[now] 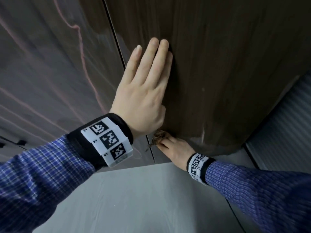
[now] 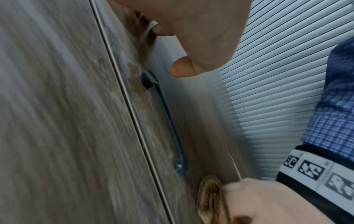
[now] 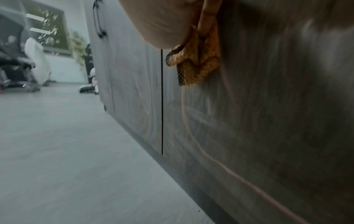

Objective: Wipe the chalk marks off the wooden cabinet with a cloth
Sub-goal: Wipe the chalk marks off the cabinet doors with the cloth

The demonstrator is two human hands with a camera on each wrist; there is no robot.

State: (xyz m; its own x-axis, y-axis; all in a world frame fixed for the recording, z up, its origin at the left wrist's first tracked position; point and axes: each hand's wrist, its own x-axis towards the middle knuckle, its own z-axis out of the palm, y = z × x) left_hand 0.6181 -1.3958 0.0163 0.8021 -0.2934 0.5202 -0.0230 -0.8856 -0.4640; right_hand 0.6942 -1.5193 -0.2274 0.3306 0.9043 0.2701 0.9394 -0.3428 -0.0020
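Most of the cloth [image 1: 159, 136] hidden between right hand [image 1: 175, 147] and cabinet [image 1: 227, 64].

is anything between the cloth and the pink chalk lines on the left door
Nothing visible blocks it. The right hand holds the cloth low on the right door, beside the seam. The chalk lines lie across the seam on the left door. The left hand, flat on the right door, sits higher.
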